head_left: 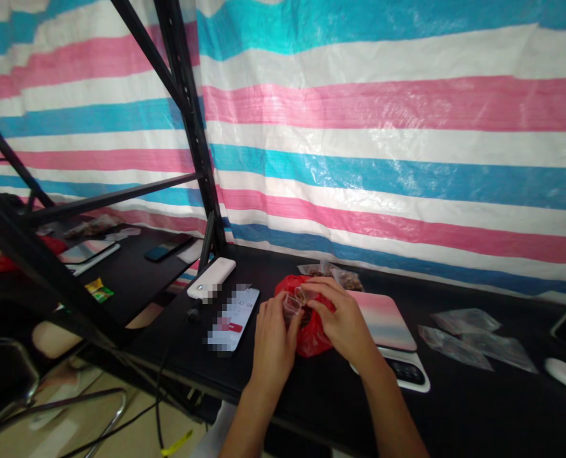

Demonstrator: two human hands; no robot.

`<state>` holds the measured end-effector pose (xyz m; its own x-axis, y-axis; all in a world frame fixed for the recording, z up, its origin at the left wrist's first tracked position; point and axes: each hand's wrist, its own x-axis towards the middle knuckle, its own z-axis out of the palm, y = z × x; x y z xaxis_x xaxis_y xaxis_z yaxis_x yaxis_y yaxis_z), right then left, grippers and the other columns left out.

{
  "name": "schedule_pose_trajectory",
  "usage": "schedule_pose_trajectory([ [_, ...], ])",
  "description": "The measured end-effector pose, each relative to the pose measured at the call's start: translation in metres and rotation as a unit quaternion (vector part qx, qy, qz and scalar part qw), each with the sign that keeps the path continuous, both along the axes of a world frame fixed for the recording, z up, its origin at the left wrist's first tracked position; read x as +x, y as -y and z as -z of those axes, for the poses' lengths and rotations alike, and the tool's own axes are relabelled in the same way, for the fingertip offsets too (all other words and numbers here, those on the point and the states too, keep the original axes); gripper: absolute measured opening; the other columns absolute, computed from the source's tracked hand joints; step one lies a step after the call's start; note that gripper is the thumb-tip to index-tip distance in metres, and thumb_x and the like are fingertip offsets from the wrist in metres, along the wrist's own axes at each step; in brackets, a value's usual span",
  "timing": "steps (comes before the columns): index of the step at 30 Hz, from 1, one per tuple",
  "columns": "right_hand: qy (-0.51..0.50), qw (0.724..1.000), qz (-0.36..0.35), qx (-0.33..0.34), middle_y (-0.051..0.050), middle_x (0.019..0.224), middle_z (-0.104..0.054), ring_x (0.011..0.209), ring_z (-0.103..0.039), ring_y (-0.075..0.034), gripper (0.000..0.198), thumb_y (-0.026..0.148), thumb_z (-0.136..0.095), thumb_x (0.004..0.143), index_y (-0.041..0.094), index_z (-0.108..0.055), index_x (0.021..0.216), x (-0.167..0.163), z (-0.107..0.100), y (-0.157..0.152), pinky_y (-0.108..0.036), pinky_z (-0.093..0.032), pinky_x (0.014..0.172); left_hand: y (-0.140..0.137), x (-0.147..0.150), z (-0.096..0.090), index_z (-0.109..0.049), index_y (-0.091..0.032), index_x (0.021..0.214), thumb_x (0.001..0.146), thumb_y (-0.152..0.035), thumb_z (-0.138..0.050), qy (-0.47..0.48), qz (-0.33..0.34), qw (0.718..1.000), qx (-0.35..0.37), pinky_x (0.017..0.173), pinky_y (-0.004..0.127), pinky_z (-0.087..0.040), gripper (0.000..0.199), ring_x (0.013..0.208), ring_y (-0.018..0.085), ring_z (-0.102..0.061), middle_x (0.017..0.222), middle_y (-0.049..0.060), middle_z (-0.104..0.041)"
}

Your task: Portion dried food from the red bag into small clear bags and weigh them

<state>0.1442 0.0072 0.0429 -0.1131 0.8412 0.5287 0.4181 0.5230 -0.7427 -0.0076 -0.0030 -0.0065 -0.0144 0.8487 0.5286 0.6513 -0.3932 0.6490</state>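
Observation:
My left hand [274,337] is closed around a small clear plastic bag [291,304], thumb and fingers at its edge. On the other side, my right hand [342,318] pinches the upper edge of the same bag. Both hands are just above a red plastic bag [317,341] that stands open on the black table. Dark contents show inside the red bag, partly hidden by my fingers. Right of it sits a white kitchen scale [419,376] with a pink-and-blue top plate [382,318].
Small clear bags with brown contents [347,280] lie behind the red bag. Flat clear bags [476,340] lie at right. A phone [239,318] and a white power bank [212,278] are at left. A black metal frame [187,114] separates another table [134,277].

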Motion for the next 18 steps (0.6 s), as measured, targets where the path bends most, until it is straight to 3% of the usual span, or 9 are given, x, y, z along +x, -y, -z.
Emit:
schedule_pose_trajectory([
  [11,0.007,1.000,0.008,0.003,-0.006,0.118,-0.070,0.114,-0.063,-0.023,0.031,0.012,-0.057,0.087,0.026,-0.074,0.108,0.001,0.003,0.000,-0.040,-0.048,0.105,0.000,0.004,-0.003,-0.059,-0.017,0.125,0.093,-0.024,-0.061,0.019,0.008,1.000,-0.010,0.093,0.049,-0.053,0.032,0.108,0.029,-0.062,0.114,0.011,-0.068],
  [18,-0.001,0.997,0.074,-0.033,-0.008,0.117,-0.070,0.111,-0.064,-0.024,0.030,0.017,-0.059,0.087,0.023,-0.071,0.114,0.006,0.012,-0.007,-0.043,-0.048,0.104,-0.003,0.006,-0.007,-0.058,-0.017,0.127,0.095,-0.036,-0.059,0.101,-0.042,0.994,-0.007,0.101,0.051,-0.049,0.037,0.113,0.029,-0.062,0.118,0.013,-0.067],
])
